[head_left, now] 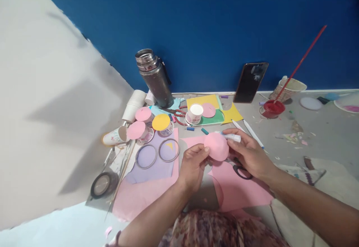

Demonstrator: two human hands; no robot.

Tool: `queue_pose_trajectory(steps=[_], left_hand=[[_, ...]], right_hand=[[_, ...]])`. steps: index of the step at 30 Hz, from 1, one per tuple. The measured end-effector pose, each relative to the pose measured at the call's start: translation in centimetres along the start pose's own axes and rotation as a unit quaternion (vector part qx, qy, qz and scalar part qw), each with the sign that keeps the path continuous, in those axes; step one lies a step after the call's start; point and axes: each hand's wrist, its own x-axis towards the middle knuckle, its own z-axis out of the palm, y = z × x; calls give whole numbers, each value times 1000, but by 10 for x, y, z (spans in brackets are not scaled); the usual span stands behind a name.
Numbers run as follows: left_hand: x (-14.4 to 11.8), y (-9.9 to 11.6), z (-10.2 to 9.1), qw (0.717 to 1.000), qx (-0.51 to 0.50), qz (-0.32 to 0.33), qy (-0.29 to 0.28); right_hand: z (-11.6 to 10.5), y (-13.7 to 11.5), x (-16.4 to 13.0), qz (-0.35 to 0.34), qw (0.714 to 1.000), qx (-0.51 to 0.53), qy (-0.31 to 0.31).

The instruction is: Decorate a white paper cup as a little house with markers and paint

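At the bottom of the frame a patterned garment sits between two forearms that reach up toward the middle. Under them lies a pink paper sheet [238, 191] with a round hole cut out of it, spread on the floor [322, 134].

Just above, at the centre, the left hand [193, 164] and right hand [249, 153] meet around a pink paper circle [216, 146]. The left fingers [204, 152] pinch its left edge; the right fingers are closed on its right side, and the right hand also grips a white glue tube [231, 137] lying across the top of the disc. A black scissor handle [241, 172] shows on the pink sheet just below the right hand.

Left of the hands, two thin rings [157, 153] lie on a lilac sheet [157, 164], and a roll of tape [101, 184] sits at lower left.

Further up are paper cups capped with pink and yellow discs [151, 125], one cup tipped on its side, and a stack of white cups [134, 104]. Centre right of those, a white cup [195, 113] and a pink disc rest on green and yellow paper [221, 114].

At the back stand a steel flask [155, 76], a phone [250, 81] leaning on the blue wall [224, 22], and, at upper right, a red paint pot [272, 108] with a long red stick in it.
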Motion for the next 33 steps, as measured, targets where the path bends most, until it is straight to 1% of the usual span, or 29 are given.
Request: queue_pose_trajectory(steps=[3, 6, 8, 12, 17, 19, 23, 24, 28, 31, 33], left_hand=[[2, 4, 1, 998, -60, -4, 20], [5, 6, 1, 995, -92, -3, 28], [6, 7, 0, 995, -93, -11, 27], [5, 8, -3, 998, -63, -20, 10], [1, 8, -3, 1000, -12, 0, -12], [0, 8, -4, 1000, -3, 0, -21], [3, 9, -4, 999, -19, -20, -20], [4, 9, -4, 999, -29, -31, -16], [8, 9, -4, 997, -49, -60, -4], [8, 9, -5, 997, -53, -49, 0], [7, 9, -5, 998, -54, -37, 2]], right_hand=[[-6, -4, 2, -47, 996, -59, 36], [-14, -12, 10, -112, 984, -87, 105], [-20, -18, 16, -135, 977, -82, 144], [-31, -26, 29, -137, 975, -35, 171], [-41, -32, 38, -118, 976, -12, 183], [-43, -33, 39, -101, 982, -8, 156], [-41, -31, 37, -36, 999, 0, 37], [-40, -29, 36, -25, 999, 1, 21], [-35, -25, 27, -1, 1000, -3, -11], [-33, -23, 20, 37, 996, -2, -84], [-31, -23, 16, 42, 991, 6, -130]])
